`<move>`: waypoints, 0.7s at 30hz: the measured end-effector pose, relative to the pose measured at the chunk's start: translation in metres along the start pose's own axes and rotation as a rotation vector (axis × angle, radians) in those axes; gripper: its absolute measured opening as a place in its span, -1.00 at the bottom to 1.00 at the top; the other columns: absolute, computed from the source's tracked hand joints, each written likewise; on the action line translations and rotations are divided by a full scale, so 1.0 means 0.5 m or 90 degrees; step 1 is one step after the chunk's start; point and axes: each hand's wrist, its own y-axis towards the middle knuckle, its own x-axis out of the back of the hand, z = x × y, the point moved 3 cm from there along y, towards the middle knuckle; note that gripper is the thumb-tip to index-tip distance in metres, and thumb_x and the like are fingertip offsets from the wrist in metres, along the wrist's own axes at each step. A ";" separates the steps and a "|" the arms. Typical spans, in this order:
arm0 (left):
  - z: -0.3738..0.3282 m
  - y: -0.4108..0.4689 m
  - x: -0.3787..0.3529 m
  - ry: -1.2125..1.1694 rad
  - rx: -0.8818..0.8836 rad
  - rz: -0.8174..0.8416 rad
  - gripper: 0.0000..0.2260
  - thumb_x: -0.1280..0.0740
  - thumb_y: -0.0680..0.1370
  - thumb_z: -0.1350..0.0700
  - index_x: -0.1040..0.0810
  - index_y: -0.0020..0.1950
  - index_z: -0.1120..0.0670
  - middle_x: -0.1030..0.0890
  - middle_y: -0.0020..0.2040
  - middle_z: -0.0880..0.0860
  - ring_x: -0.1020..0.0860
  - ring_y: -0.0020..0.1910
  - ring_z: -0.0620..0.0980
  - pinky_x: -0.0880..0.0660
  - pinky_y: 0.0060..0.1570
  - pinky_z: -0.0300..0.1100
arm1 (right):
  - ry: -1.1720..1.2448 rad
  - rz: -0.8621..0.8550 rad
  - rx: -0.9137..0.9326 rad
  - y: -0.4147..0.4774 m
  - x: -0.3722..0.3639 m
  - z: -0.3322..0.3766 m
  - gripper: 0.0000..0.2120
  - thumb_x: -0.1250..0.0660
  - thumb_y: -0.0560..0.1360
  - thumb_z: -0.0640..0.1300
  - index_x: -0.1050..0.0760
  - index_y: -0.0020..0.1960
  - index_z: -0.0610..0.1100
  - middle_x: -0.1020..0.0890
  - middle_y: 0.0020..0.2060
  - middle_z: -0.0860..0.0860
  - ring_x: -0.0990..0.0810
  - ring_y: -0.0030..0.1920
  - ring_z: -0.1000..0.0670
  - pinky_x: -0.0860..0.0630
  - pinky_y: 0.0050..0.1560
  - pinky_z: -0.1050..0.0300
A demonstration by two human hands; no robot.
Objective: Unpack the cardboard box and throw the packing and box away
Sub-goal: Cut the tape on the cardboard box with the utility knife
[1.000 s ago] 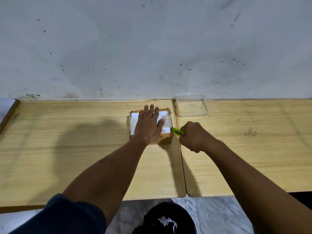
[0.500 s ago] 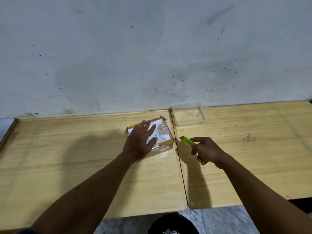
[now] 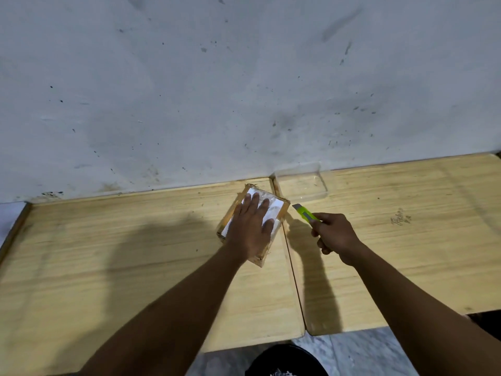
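A small cardboard box (image 3: pixel 279 210) with a white label and clear tape on top lies on the left wooden table (image 3: pixel 108 253), turned at an angle near the seam between the two tables. My left hand (image 3: pixel 250 227) rests flat on the box top, fingers spread, pressing it down. My right hand (image 3: pixel 334 234) grips a green utility knife (image 3: pixel 305 213) just right of the box. The knife's tip points at the box's right corner, a short gap away from it.
A clear plastic container (image 3: pixel 301 183) stands against the wall behind the knife, on the right table (image 3: pixel 406 240). A black bin (image 3: pixel 287 360) with white scraps sits on the floor below the tables' front edge. The grey wall runs along the back.
My left hand has turned the box clockwise so that it lies at an angle. My right hand has drawn the knife back from the box's side and now holds it a little apart.
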 end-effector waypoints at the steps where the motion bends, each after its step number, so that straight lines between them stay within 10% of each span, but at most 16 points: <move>1: 0.014 0.006 0.003 -0.002 -0.056 0.000 -0.45 -0.01 0.62 -0.14 -0.30 0.53 0.11 -0.25 0.55 0.19 -0.14 0.56 0.20 -0.15 0.50 0.14 | 0.002 0.009 0.000 -0.002 -0.002 -0.001 -0.74 -0.25 0.61 -0.21 -0.57 0.27 -0.15 -0.53 -0.32 -0.12 -0.38 -0.53 -0.03 -0.34 -0.55 0.21; 5: 0.060 0.004 0.002 0.006 -0.154 -0.053 -0.54 -0.13 0.63 -0.06 -0.40 0.47 0.12 -0.37 0.48 0.21 -0.30 0.49 0.24 -0.28 0.44 0.14 | 0.012 0.022 -0.006 -0.008 -0.009 -0.004 -0.75 -0.25 0.61 -0.20 -0.54 0.26 -0.13 -0.56 -0.29 -0.12 -0.39 -0.53 -0.03 -0.35 -0.54 0.20; 12: 0.023 -0.016 -0.022 -0.001 0.093 -0.117 -0.52 -0.06 0.63 -0.10 -0.33 0.52 0.02 -0.33 0.52 0.15 -0.20 0.54 0.21 -0.25 0.46 0.14 | 0.037 0.035 0.004 -0.016 -0.033 -0.002 -0.69 -0.25 0.61 -0.17 -0.49 0.35 -0.11 -0.57 -0.28 -0.11 -0.40 -0.53 -0.02 -0.36 -0.55 0.18; 21: 0.035 -0.013 -0.029 -0.025 0.079 -0.112 -0.47 -0.07 0.60 -0.11 -0.32 0.52 0.07 -0.27 0.54 0.18 -0.14 0.55 0.23 -0.18 0.48 0.15 | 0.064 0.061 0.010 -0.019 -0.079 0.002 -0.71 -0.24 0.62 -0.17 -0.52 0.31 -0.05 -0.55 -0.30 -0.09 -0.38 -0.56 -0.01 -0.35 -0.53 0.18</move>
